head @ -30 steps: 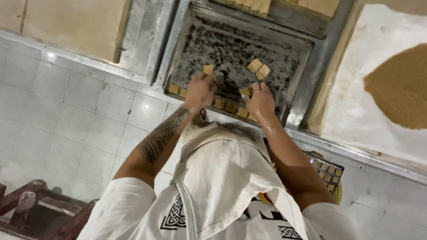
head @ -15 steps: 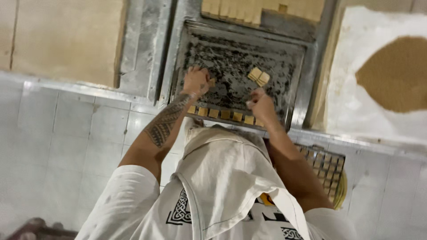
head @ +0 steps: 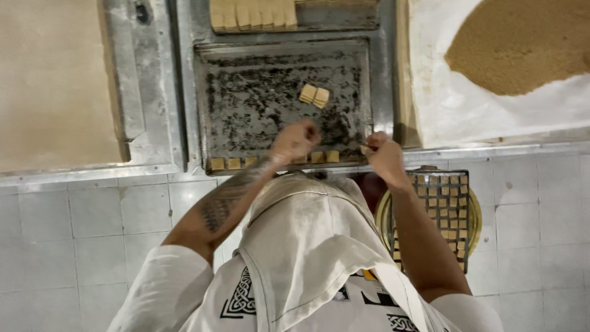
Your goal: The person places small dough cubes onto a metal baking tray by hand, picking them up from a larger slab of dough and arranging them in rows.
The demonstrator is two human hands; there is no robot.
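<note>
Small tan dough squares (head: 314, 94) sitting in a loose pair at centre frame, on a blackened, scorched baking tray (head: 209, 110) – more of the same squares in a row (head: 233, 163) along the tray's near edge, just below centre. Left hand (head: 296, 140) curled over that row, fingers bunched at the tray rim; whether a square is pinched inside, impossible to tell. Right hand (head: 385, 157) closed at the tray's lower right corner, apparently on something thin and pale, too small to name.

Probably light, soft and easily dented – raw cut dough by the look of it, best taken by two opposite edges with fingertips, not squeezed flat. Likely to stick a little to the rough tray.

A wire rack (head: 445, 209) filled with like squares at lower right, over a yellow basin. A cut dough slab (head: 252, 13) at top centre; a brown crumb heap (head: 516, 43) on white paper, upper right.
</note>
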